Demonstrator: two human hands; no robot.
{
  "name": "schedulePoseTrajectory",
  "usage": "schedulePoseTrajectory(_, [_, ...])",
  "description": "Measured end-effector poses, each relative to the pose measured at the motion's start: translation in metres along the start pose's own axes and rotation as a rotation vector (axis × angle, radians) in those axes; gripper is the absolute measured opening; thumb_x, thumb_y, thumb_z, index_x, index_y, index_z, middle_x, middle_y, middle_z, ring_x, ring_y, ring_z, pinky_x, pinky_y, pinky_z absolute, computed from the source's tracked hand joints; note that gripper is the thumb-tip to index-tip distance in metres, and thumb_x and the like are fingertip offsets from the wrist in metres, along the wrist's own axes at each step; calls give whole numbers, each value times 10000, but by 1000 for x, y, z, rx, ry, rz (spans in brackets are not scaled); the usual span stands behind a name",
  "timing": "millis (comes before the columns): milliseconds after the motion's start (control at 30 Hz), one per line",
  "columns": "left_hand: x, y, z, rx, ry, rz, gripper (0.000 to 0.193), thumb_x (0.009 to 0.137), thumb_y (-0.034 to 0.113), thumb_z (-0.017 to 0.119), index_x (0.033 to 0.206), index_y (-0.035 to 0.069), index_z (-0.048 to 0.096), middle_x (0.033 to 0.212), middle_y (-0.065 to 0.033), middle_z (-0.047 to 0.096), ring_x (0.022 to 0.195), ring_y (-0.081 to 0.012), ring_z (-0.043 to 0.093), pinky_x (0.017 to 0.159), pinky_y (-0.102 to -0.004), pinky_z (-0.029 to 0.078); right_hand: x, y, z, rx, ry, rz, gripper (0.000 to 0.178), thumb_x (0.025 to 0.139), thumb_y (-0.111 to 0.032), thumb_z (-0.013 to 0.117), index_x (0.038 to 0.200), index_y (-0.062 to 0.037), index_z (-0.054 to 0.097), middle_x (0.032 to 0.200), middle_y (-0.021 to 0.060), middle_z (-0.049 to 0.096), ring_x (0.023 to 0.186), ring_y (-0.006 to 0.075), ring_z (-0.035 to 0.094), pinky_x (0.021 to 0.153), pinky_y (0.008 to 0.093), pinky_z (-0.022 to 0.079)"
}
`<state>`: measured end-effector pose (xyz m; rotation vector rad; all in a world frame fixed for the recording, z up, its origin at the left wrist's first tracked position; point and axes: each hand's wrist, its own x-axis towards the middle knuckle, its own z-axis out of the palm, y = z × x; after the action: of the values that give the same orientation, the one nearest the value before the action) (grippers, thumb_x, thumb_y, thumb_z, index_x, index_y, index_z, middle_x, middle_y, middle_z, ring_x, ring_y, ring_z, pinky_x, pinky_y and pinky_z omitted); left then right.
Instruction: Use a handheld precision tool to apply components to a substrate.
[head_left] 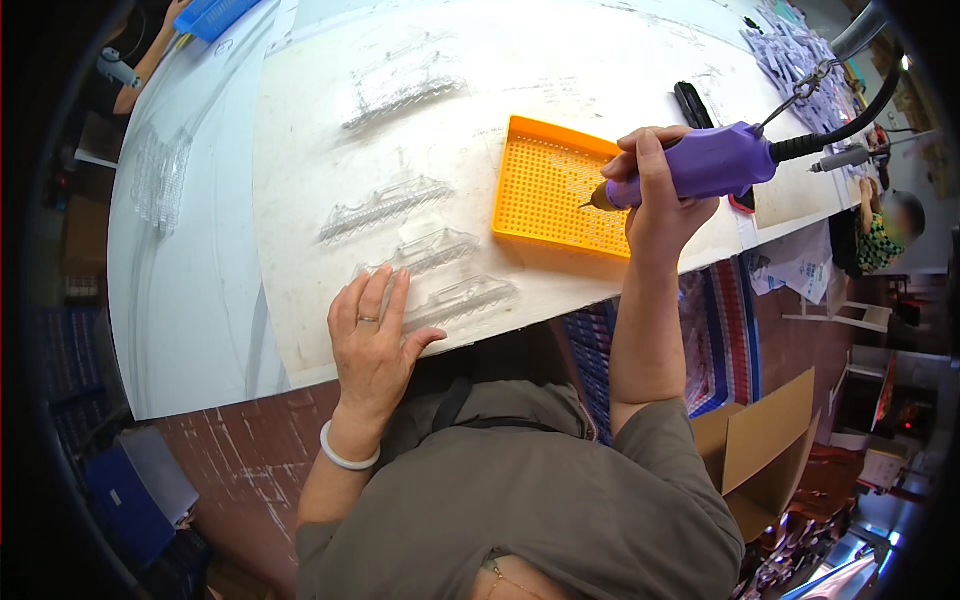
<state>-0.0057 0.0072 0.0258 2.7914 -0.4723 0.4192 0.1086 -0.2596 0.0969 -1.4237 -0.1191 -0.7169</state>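
Open cardboard box (768, 440) at lower right, near striped material (738, 325). Blue basket (213, 16), upper left. Person in patterned top (880, 246), far right.

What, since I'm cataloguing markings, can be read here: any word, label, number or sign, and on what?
Nothing reads clearly enough to quote.
Handwriting on the white work surface: too faint and small.
Bluish print on the white bag: too blurred.
Purple tool: no legible marking visible.

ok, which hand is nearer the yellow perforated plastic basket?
Right: right hand, holding a purple power tool, is at the right end of the basket; left hand is apart, to its left.
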Motion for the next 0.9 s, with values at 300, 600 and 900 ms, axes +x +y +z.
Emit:
schedulePoseTrajectory(300, [-1,-2,2,-16,18,-3,665,800,491,634,1277,31,576,1318,-115,521,1208,-317,457,1015,-440,365,-1,-1,2,-15,-66,57,32,852,9,613,867,-3,588,735,92,641,560,145,624,544,245,512])
schedulePoseTrajectory(600, [-4,-8,-3,-82,56,-37,686,718,420,723,1248,8,581,1286,-108,553,1207,-314,462,1012,-434,369,-4,-28,23,91,-51,-65,93,851,-65,595,879,6,543,728,132,598,507,165,542,513,269,477])
schedulePoseTrajectory(900, [10,-24,-7,-455,349,-167,394,706,125,804,1068,38,677,1238,-99,575,1150,-297,511,954,-393,431,-33,-37,103,556,-451,-71,108,874,-13,536,964,7,479,761,198,613,471,183,570,472,280,524])
